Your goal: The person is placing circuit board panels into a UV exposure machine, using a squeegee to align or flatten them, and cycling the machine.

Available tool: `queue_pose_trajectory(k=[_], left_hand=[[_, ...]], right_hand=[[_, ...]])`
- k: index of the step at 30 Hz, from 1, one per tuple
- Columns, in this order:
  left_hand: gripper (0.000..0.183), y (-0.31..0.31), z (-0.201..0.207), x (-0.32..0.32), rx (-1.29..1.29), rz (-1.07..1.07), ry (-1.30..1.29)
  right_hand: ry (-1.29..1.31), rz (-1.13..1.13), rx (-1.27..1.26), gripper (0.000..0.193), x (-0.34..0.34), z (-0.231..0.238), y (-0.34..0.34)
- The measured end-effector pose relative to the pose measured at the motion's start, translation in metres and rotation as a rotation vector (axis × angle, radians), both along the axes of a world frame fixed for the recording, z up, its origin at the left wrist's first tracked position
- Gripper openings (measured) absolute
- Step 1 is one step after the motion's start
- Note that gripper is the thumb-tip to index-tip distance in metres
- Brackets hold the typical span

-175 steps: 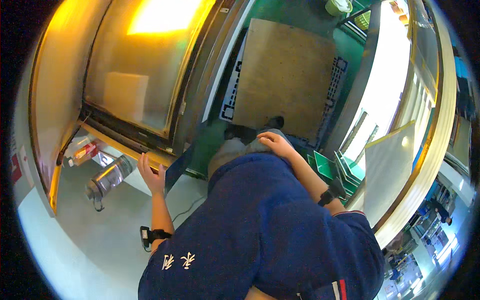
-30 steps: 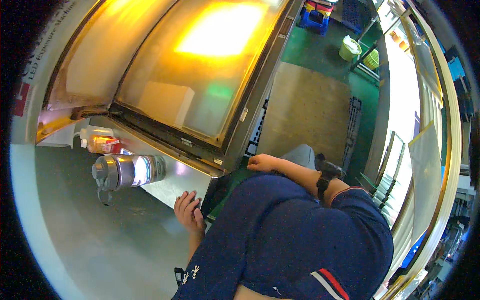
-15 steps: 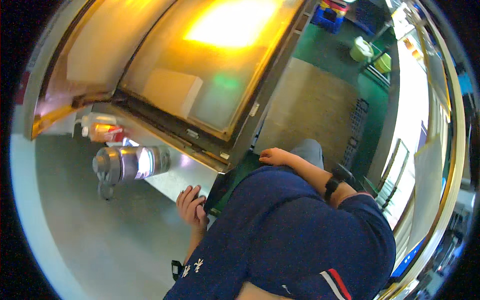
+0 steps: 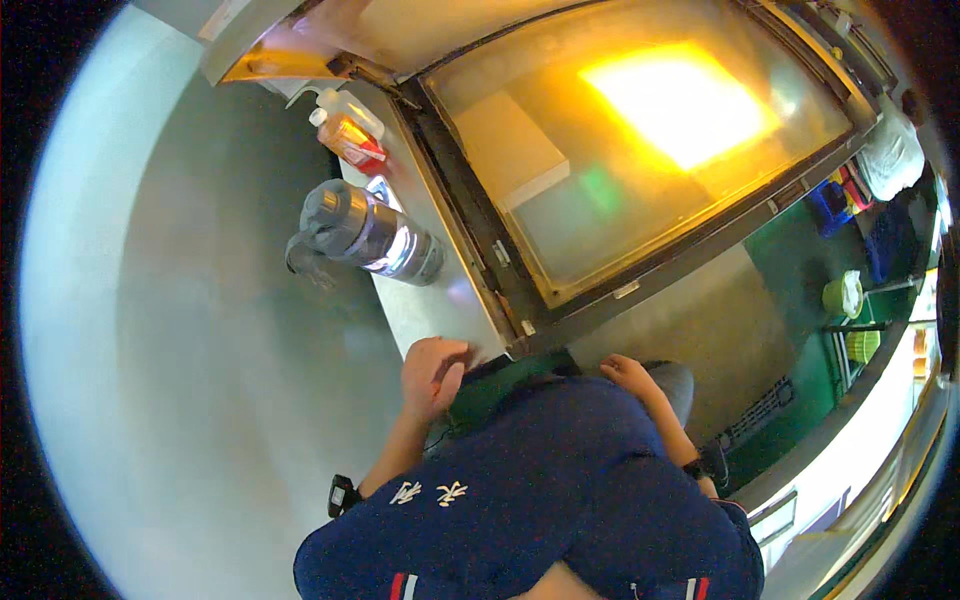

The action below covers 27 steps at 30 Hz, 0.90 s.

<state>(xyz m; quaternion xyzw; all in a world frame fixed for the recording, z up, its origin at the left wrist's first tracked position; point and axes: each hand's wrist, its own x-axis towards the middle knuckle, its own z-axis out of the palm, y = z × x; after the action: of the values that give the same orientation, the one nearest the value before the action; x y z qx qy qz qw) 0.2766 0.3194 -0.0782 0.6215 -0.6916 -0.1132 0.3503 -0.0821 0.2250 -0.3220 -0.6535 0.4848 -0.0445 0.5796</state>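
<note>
My left hand (image 4: 433,376) is at the near end of the metal ledge (image 4: 410,318), its fingers bent toward the ledge and the thumb standing apart. I see nothing held in it. Resting by my knee, my right hand (image 4: 628,373) has loosely bent fingers and no visible object. Beyond my left hand, a grey transparent water bottle (image 4: 385,240) lies tilted in view on the ledge. To the right is a machine with a dark-framed glass top (image 4: 570,245), lit bright yellow from within. A pale box shape (image 4: 510,150) shows at the glass.
Farther along the ledge stand an orange-red bottle (image 4: 350,142) and a clear bottle (image 4: 352,110). A raised lid (image 4: 290,65) rims the machine at the far left. Green bins (image 4: 843,295), a blue crate (image 4: 830,205) and a white bag (image 4: 892,150) are at the right.
The view has swung, shifting the machine and bottles rightward and upward. My left hand has turned and its fingers now bend toward the ledge end; my right hand still rests by my knee.
</note>
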Motion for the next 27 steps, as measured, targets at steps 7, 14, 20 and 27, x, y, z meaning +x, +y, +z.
queue_pose_trajectory(k=[7, 14, 20, 27], left_hand=[[0.059, 0.0, 0.008, -0.059, 0.229, 0.184, -0.454], [0.058, -0.024, 0.016, -0.103, 0.28, 0.236, -0.305], [0.047, -0.133, 0.001, -0.205, 0.343, -0.402, -0.093], [0.043, -0.268, -0.021, -0.323, 0.627, -1.085, -0.167]], right_hand=[[-0.112, 0.001, 0.009, 0.037, -0.051, 0.084, -0.015], [0.04, -0.185, 0.123, 0.04, -0.134, 0.109, -0.004], [0.018, -0.409, 0.005, 0.039, -0.179, 0.117, -0.013], [0.075, -0.565, 0.02, 0.043, -0.229, 0.132, -0.023]])
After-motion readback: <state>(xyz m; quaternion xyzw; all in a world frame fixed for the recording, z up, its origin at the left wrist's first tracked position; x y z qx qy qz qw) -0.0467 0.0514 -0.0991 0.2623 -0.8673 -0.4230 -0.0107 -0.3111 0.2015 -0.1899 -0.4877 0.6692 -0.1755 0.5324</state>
